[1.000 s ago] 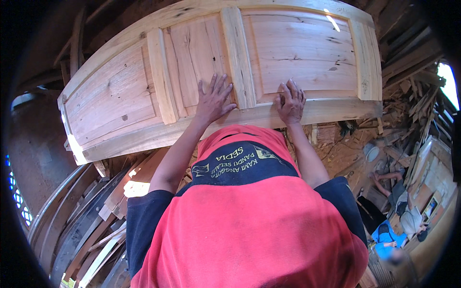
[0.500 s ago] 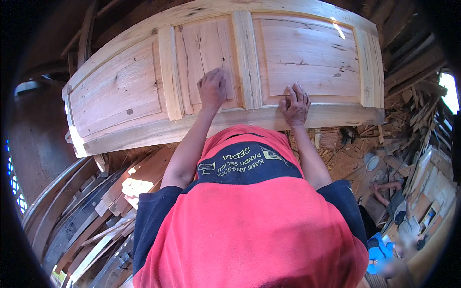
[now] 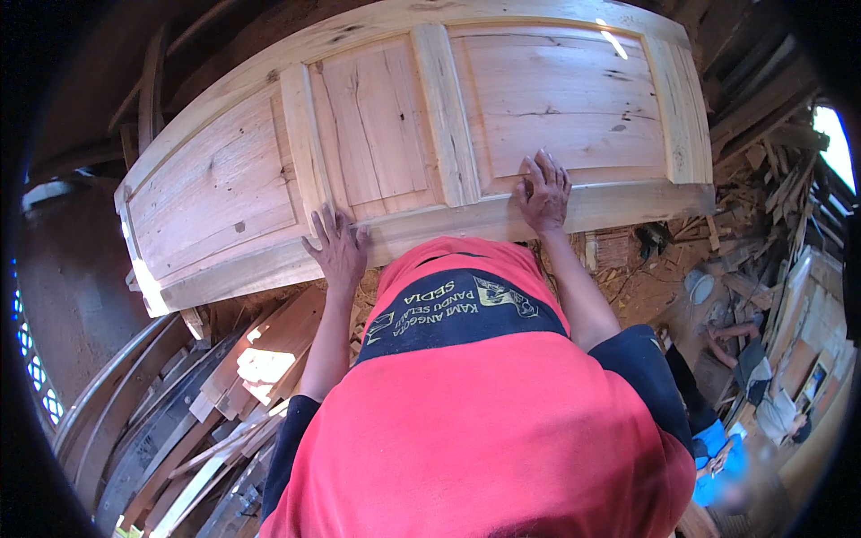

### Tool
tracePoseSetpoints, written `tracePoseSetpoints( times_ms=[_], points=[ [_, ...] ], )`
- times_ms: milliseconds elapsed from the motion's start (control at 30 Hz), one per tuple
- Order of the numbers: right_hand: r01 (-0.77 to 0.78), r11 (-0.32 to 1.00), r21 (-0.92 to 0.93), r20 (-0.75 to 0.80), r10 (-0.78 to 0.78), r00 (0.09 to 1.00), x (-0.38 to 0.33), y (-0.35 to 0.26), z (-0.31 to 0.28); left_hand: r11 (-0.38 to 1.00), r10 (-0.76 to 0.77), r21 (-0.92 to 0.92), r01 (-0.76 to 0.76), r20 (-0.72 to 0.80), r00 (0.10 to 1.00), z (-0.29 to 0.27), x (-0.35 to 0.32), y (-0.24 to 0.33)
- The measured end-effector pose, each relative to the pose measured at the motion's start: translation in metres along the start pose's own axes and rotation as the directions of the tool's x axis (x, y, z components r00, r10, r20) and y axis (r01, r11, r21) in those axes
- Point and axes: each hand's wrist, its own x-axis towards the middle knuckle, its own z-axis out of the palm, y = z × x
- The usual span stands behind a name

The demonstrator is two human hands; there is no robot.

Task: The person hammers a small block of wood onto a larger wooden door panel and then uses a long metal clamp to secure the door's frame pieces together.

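Observation:
A pale wooden door with three raised panels (image 3: 565,99) lies flat in front of me. My left hand (image 3: 341,254) rests on its near rail, by the foot of the left stile (image 3: 305,134), fingers spread and nothing in them. Farther right, my right hand (image 3: 544,199) lies over the same rail below the right panel. Its fingers are apart and slightly bent, and they hold nothing. The narrow middle panel (image 3: 372,130) shows dark cracks along its grain.
Stacked boards and planks (image 3: 170,430) lean at the lower left. Scrap wood (image 3: 762,224) is heaped at the right. Lower right, a person in blue (image 3: 717,462) and another person (image 3: 776,408) are on the ground near a pale round container (image 3: 698,288).
My left hand has left the middle panel and come back left to the near rail, its fingers now spread. The right hand has stayed on the rail. The view has shifted slightly.

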Motion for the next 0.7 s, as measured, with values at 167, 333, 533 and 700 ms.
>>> tracePoseSetpoints(
  times_ms=[167, 333, 533, 700],
  points=[
    [0.008, 1.0, 0.03, -0.003, -0.007, 1.0, 0.002, -0.001, -0.002, 0.984, -0.137, -0.116, 0.136, 0.0, 0.991, 0.004, -0.01, 0.011],
    [-0.021, 0.999, 0.026, 0.006, 0.021, 1.0, 0.0, 0.002, -0.004, 0.985, -0.13, -0.107, 0.137, 0.07, 0.989, -0.021, -0.001, 0.003],
    [-0.013, 0.999, 0.049, 0.015, 0.012, 1.0, 0.001, -0.001, -0.007, 0.998, -0.056, 0.001, 0.056, 0.027, 0.998, -0.023, 0.001, -0.01],
    [-0.008, 0.998, 0.055, -0.013, 0.009, 1.0, 0.0, 0.0, -0.004, 0.999, 0.038, 0.012, -0.04, 0.105, 0.994, -0.032, 0.012, -0.019]
  ],
)
